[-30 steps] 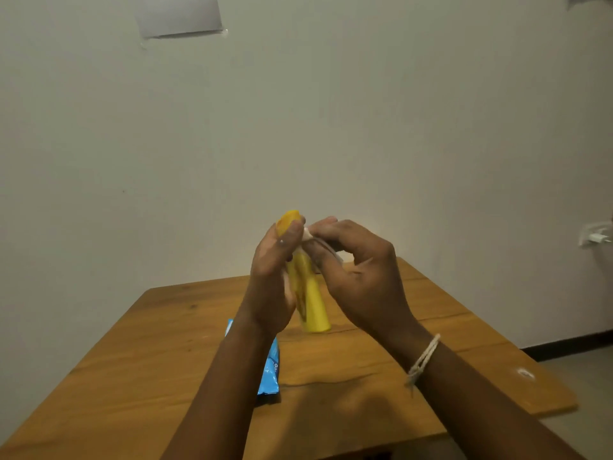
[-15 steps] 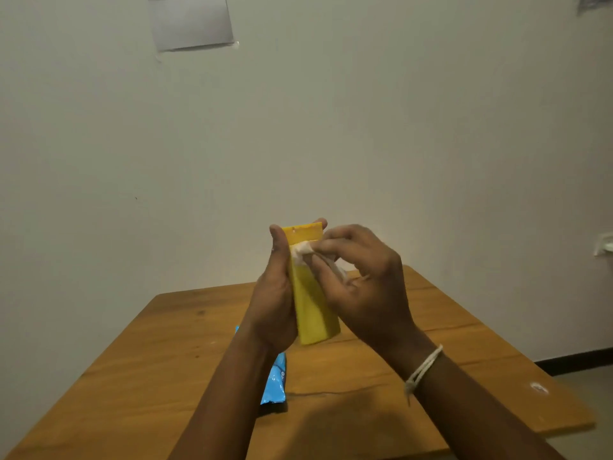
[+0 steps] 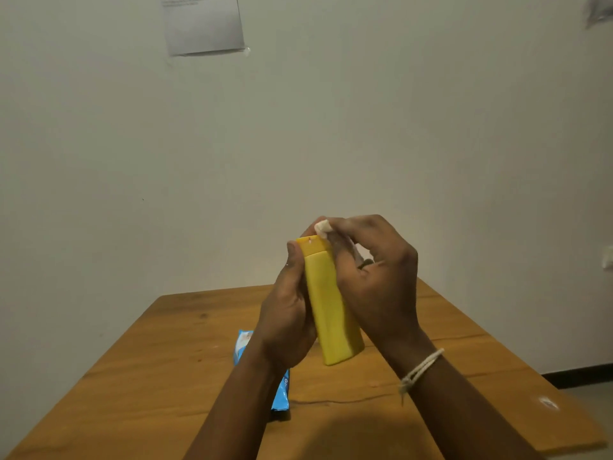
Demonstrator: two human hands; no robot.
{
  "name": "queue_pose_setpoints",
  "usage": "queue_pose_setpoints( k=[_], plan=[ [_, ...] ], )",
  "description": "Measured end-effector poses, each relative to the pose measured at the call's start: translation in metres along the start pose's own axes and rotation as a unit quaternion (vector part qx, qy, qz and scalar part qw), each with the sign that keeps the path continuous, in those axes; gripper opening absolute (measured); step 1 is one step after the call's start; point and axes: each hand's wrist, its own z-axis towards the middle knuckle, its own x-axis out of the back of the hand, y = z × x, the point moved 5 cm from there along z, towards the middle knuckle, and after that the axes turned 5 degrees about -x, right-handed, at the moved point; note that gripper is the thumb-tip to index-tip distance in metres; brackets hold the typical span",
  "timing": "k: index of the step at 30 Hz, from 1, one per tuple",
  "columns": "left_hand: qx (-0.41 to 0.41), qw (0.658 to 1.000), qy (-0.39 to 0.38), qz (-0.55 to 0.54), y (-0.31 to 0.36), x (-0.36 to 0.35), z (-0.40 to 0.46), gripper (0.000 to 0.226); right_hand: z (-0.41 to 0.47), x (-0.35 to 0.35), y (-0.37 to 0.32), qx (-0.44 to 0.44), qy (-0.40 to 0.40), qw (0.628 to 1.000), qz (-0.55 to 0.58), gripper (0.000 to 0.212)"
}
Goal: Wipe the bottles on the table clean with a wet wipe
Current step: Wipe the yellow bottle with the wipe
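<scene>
A flat yellow bottle (image 3: pixel 328 310) with an orange cap is held upright above the wooden table (image 3: pixel 159 370). My left hand (image 3: pixel 287 323) grips its left side, thumb up by the cap. My right hand (image 3: pixel 371 277) wraps the right side and pinches a small white wet wipe (image 3: pixel 322 226) against the top of the cap. Most of the wipe is hidden inside the fingers. A blue wet-wipe pack (image 3: pixel 243 346) lies on the table under my left forearm, partly covered.
The table's far edge runs along a plain white wall. A sheet of paper (image 3: pixel 204 23) is taped high on the wall. A wall socket (image 3: pixel 608 257) shows at the right edge. The floor lies past the table's right side.
The bottle has turned so its broad flat face shows and has risen a little. My right hand moved the wipe from the bottle's neck up to the cap top.
</scene>
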Motion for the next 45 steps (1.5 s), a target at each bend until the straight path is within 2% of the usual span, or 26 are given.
queue_pose_setpoints(
  k=[5, 7, 11, 14, 17, 22, 24, 26, 29, 31, 34, 38, 43, 45],
  plan=[
    [-0.032, 0.999, 0.035, -0.008, 0.009, 0.011, 0.000, 0.055, -0.021, -0.016, -0.003, 0.049, -0.134, 0.989, -0.029, 0.032],
    [-0.031, 0.999, 0.027, -0.017, 0.007, 0.012, -0.001, 0.056, -0.022, -0.013, 0.002, 0.051, -0.126, 0.990, -0.034, 0.025],
    [-0.036, 0.998, 0.033, 0.043, 0.005, 0.008, 0.000, 0.054, -0.010, -0.003, 0.004, 0.029, -0.042, 0.999, -0.020, 0.016],
    [-0.059, 0.994, 0.047, 0.082, 0.010, 0.005, 0.004, 0.056, -0.011, -0.016, -0.013, 0.050, -0.081, 0.995, -0.030, 0.023],
    [-0.061, 0.993, 0.048, 0.089, 0.015, 0.005, 0.002, 0.068, -0.010, -0.016, -0.011, 0.089, -0.129, 0.986, -0.047, 0.027],
    [-0.054, 0.990, 0.021, 0.126, 0.014, 0.006, 0.000, 0.073, 0.000, -0.004, 0.006, 0.044, -0.089, 0.995, -0.005, 0.021],
    [-0.053, 0.987, 0.017, 0.152, 0.014, 0.008, 0.000, 0.077, -0.008, -0.011, 0.000, 0.074, -0.133, 0.988, -0.035, 0.023],
    [-0.058, 0.985, 0.010, 0.162, 0.017, 0.006, -0.001, 0.091, -0.012, -0.011, -0.002, 0.121, -0.167, 0.976, -0.065, 0.025],
    [-0.063, 0.993, -0.015, 0.101, 0.022, 0.002, -0.001, 0.106, 0.007, 0.002, 0.014, 0.083, -0.124, 0.988, -0.042, 0.027],
    [-0.068, 0.995, -0.008, 0.067, 0.026, 0.001, -0.001, 0.097, 0.013, 0.005, 0.020, 0.052, -0.105, 0.993, -0.011, 0.026],
    [-0.063, 0.997, 0.016, 0.033, 0.032, 0.003, 0.002, 0.072, -0.010, 0.006, 0.014, 0.044, -0.128, 0.991, -0.006, 0.020],
    [-0.050, 0.998, 0.016, 0.022, 0.042, -0.001, 0.005, 0.069, -0.076, 0.019, -0.005, 0.079, -0.187, 0.979, -0.018, 0.020],
    [-0.057, 0.997, -0.007, 0.058, 0.043, -0.003, 0.006, 0.069, -0.051, 0.041, -0.012, 0.019, -0.091, 0.994, 0.061, 0.015],
    [-0.049, 0.996, -0.013, 0.077, 0.038, -0.004, 0.004, 0.066, -0.027, 0.039, -0.021, 0.036, -0.087, 0.994, 0.056, 0.015]
  ],
)
